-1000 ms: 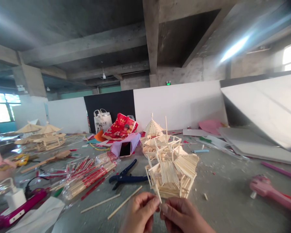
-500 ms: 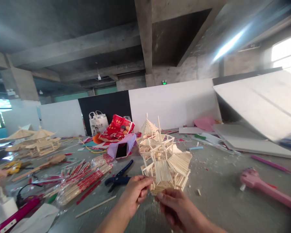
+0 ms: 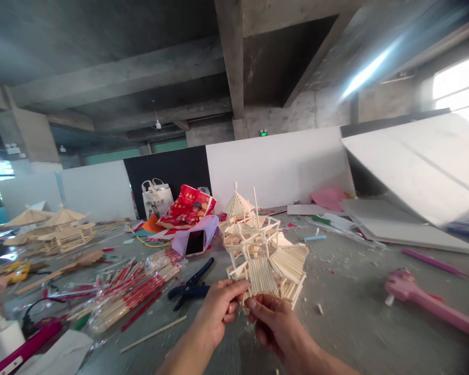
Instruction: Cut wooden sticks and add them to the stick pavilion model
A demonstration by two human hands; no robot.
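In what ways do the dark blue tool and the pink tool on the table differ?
The dark blue tool lies left of the stick model, the pink tool to its right. The dark blue tool has spread, forked arms; the pink tool has a bulky head and one long handle. Both rest, unheld, on the grey table.

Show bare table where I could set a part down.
Largest patch: grey tabletop between the stick model and the pink tool, lightly littered. Smaller: between the white paper and loose stick. Crowded: wrapped sticks left of the blue cutter; left hand and right hand at the model's near side.
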